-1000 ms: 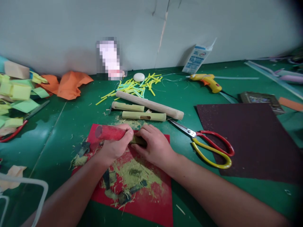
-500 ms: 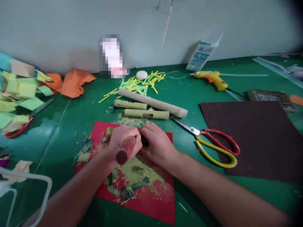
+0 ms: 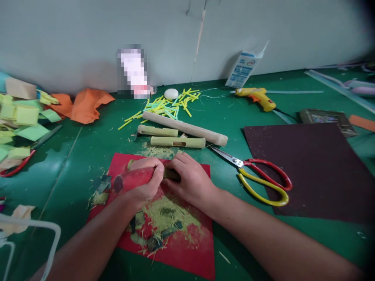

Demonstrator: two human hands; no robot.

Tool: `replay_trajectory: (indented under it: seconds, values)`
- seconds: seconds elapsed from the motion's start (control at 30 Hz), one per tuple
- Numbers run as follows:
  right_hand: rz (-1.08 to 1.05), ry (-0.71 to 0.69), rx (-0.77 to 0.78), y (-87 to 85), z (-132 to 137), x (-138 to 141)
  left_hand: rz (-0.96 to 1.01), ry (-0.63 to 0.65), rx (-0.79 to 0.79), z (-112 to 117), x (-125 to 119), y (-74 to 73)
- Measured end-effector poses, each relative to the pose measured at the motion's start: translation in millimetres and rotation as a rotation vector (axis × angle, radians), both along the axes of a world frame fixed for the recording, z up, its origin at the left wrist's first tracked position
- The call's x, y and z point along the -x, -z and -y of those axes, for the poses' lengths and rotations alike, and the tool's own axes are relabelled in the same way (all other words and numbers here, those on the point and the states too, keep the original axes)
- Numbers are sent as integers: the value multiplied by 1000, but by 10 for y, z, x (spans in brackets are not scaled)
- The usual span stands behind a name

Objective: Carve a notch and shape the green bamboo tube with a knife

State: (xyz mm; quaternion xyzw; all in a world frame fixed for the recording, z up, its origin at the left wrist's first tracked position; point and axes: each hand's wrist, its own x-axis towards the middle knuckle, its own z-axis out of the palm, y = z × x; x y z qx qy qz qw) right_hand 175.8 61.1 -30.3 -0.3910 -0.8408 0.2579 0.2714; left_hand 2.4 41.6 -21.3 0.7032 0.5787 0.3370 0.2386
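Shavings [image 3: 166, 214], green and heaped, on red mat [image 3: 187, 249], nearest. Left hand [image 3: 145, 181]: fingers wrapped tight round red tool handle [image 3: 131, 178]. Right hand [image 3: 191, 181]: fingers pinching bamboo piece [image 3: 170, 174] against the mat, touching the left hand. Work judged well underway but unfinished. Farther back on the bench [image 3: 88, 144]: two cut bamboo lengths [image 3: 177, 142], seemingly done; scissors [image 3: 258, 179].

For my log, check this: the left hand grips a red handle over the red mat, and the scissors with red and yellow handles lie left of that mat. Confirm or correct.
Wrong on one point: the head view shows the scissors lying right of the red mat. The left hand does grip the red handle over the mat; the right hand holds a green stick.
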Motion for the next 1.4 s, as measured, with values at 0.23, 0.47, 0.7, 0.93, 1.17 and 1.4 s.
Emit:
replay_trajectory:
  seconds: [0.23,0.47,0.7,0.93,1.17,1.4]
  values:
    - [-9,13,-3,37,6,11,-13,123,-134,1,6,-70]
    - [-18,27,-6,46,15,18,38,-45,-24,8,13,-3]
    - [-12,10,-24,46,12,16,-40,-70,41,-40,-73,-63]
    - [-18,10,-28,47,9,19,-58,-15,78,-65,-113,-141]
    - [-3,2,-36,41,9,14,-74,-54,153,-75,-23,-85]
    - [0,13,-48,35,9,16,-62,29,215,-100,-16,-156]
